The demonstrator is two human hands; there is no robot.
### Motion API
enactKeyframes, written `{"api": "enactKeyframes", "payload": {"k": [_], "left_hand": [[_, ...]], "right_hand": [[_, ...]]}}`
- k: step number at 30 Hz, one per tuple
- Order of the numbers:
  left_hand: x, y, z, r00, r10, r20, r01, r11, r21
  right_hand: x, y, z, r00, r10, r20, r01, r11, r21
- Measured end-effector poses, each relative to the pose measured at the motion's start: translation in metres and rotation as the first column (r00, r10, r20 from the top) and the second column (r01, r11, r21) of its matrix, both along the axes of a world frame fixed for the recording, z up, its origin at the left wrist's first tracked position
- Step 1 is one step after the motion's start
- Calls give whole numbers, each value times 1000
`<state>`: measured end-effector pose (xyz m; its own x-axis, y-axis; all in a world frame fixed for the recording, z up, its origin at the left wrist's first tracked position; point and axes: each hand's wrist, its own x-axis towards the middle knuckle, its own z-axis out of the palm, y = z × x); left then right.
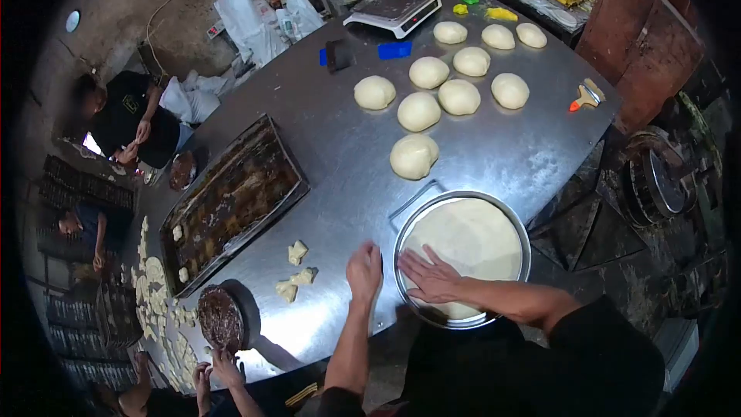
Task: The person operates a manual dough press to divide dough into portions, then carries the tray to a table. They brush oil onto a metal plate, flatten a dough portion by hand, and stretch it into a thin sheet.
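A round metal pan (526, 241) stands at the table's near edge, with a flat sheet of pale dough (480, 232) spread across its inside. My right hand (432, 276) lies flat on the left part of that dough, fingers spread. Left of the pan, my left hand (364, 270) is curled into a fist just above the table, apart from the pan; nothing shows in it. Beyond the pan sits a ball of dough (414, 157), and several more smooth dough balls (459, 97) are grouped farther back. A thin metal handle or frame (413, 202) shows behind the pan's left rim.
On the metal table (347, 162) are a dark baking tray (297, 189), small dough pieces (296, 284), a bowl of brown filling (220, 318), a scale (395, 9), a blue scraper (394, 50) and a brush (588, 94). Other people's hands (224, 369) work at the left.
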<state>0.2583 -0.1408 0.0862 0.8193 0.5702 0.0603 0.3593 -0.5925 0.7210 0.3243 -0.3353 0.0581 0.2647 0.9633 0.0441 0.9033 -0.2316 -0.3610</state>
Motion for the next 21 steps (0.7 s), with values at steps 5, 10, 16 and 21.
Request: {"api": "enactKeyframes", "payload": {"k": [5, 10, 16, 21], "left_hand": [[52, 22, -15, 961, -272, 40, 266, 956, 124], [19, 22, -22, 947, -321, -22, 321, 947, 16], [-11, 6, -17, 963, -244, -111, 262, 946, 192], [12, -32, -19, 964, -256, -77, 259, 822, 507]], "right_hand": [[20, 13, 18, 977, 131, -170, -153, 981, -121], [30, 41, 9, 968, 166, -190, -195, 970, -146], [67, 25, 29, 991, -49, -124, 40, 996, -75], [83, -15, 3, 973, -209, -98, 213, 977, 26]]}}
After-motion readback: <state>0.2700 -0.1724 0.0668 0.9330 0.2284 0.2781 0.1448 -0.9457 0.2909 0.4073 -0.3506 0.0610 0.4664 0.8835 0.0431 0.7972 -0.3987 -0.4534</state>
